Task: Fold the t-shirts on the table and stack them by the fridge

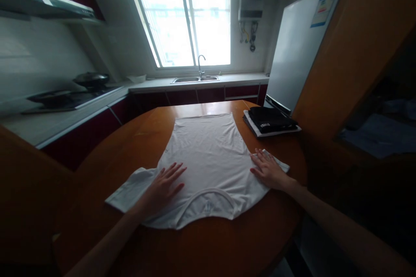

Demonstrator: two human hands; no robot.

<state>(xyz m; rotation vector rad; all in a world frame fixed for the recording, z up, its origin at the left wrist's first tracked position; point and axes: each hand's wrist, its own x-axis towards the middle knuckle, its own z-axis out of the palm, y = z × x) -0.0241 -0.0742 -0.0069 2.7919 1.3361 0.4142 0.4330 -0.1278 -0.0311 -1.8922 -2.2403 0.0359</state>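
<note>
A white T-shirt (208, 156) lies spread flat on a round wooden table (201, 246), collar toward me. My left hand (164, 186) rests palm down on its left shoulder, beside the left sleeve, fingers apart. My right hand (268, 171) lies flat on the right shoulder where the sleeve begins, fingers apart. Neither hand grips the cloth.
A stack of folded clothes (269, 122), black on top, sits at the table's far right edge. A white fridge (299, 52) stands behind it. A counter with a sink (195, 79) runs under the window; a stove with a pan (91, 80) is at left.
</note>
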